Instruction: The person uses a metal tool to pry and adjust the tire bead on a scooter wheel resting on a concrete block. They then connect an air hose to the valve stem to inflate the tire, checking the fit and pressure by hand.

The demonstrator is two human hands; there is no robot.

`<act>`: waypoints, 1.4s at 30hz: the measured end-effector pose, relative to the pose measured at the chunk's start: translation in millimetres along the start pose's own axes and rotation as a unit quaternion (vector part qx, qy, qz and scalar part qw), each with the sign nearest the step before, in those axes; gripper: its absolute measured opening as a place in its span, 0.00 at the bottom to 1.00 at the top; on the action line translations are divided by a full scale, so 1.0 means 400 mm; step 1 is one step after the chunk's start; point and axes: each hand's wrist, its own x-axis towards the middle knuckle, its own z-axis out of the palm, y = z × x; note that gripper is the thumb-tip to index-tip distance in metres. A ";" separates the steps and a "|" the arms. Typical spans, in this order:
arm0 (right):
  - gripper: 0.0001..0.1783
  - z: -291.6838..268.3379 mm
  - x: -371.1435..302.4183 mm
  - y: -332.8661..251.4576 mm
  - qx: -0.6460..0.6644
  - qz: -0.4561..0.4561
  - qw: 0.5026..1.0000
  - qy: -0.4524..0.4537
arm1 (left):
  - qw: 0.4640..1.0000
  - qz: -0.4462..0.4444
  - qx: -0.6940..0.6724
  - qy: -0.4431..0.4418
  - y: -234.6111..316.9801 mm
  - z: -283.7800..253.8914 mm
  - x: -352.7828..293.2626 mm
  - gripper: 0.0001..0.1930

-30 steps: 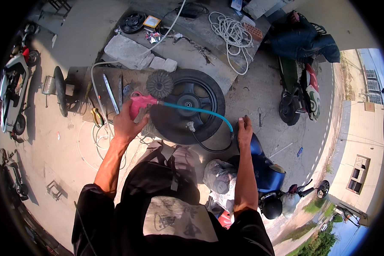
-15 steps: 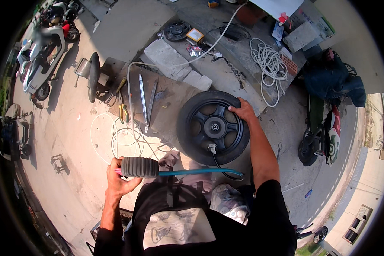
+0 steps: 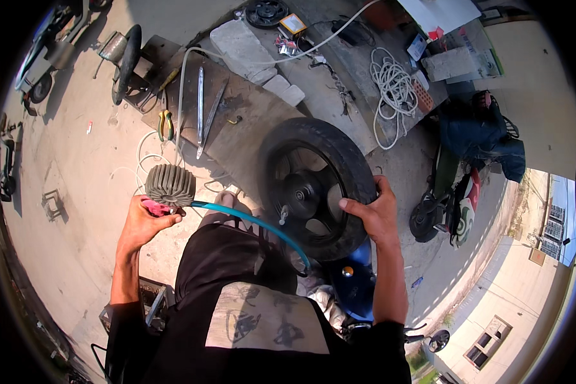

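Note:
My left hand (image 3: 139,225) is closed round the pink handle of a tire inflator (image 3: 170,185), whose round head has a ribbed dark rubber cover. From it a teal hose (image 3: 253,220) arcs right toward the wheel's lower edge. A black motorcycle wheel (image 3: 355,168) with a spoked rim stands tilted in front of me. Its right side is gripped by my right hand (image 3: 379,210), thumb on the rim and fingers round the tire. A silver fitting (image 3: 283,215) shows at the rim's lower left; its join to the hose is hidden.
Pliers (image 3: 165,125) and long metal levers (image 3: 201,105) lie on a board beyond the wheel. A coiled pale hose (image 3: 390,89) rests at back right, concrete blocks (image 3: 243,51) at the back. A scooter (image 3: 447,198) stands right, a metal-framed crate (image 3: 152,301) lower left.
The wheel has tipped, its right side coming up toward me. My left hand has shifted left with the inflator, turning it. My right hand has slid lower on the tire, and the view has turned.

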 end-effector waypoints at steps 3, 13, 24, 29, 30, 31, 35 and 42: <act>0.49 -0.004 -0.100 -0.030 0.097 -0.050 0.989 0.099 | 0.994 -0.025 -0.077 -0.078 0.018 -0.022 0.036 0.13; 0.54 0.176 -0.198 0.185 -0.081 -0.099 0.939 0.319 | 0.976 0.018 0.104 -0.190 -0.107 -0.005 0.195 0.06; 0.57 0.160 -0.161 0.152 -0.139 -0.144 0.929 0.311 | 0.980 0.042 0.118 -0.154 -0.090 0.041 0.281 0.10; 0.57 0.176 -0.181 0.159 -0.081 -0.128 0.938 0.313 | 0.979 0.055 0.140 -0.141 -0.159 0.049 0.270 0.09; 0.57 0.178 -0.188 0.162 -0.100 -0.134 0.934 0.315 | 0.979 0.052 0.140 -0.138 -0.157 0.053 0.263 0.08; 0.57 0.180 -0.196 0.169 -0.118 -0.139 0.930 0.318 | 0.981 0.050 0.138 -0.127 -0.164 0.055 0.259 0.09; 0.59 0.206 -0.234 0.212 -0.091 -0.139 0.930 0.326 | 0.980 0.058 0.161 -0.101 -0.208 0.060 0.254 0.13; 0.58 0.252 -0.303 0.298 -0.084 -0.170 0.909 0.371 | 0.963 0.093 0.231 -0.106 -0.189 0.045 0.218 0.13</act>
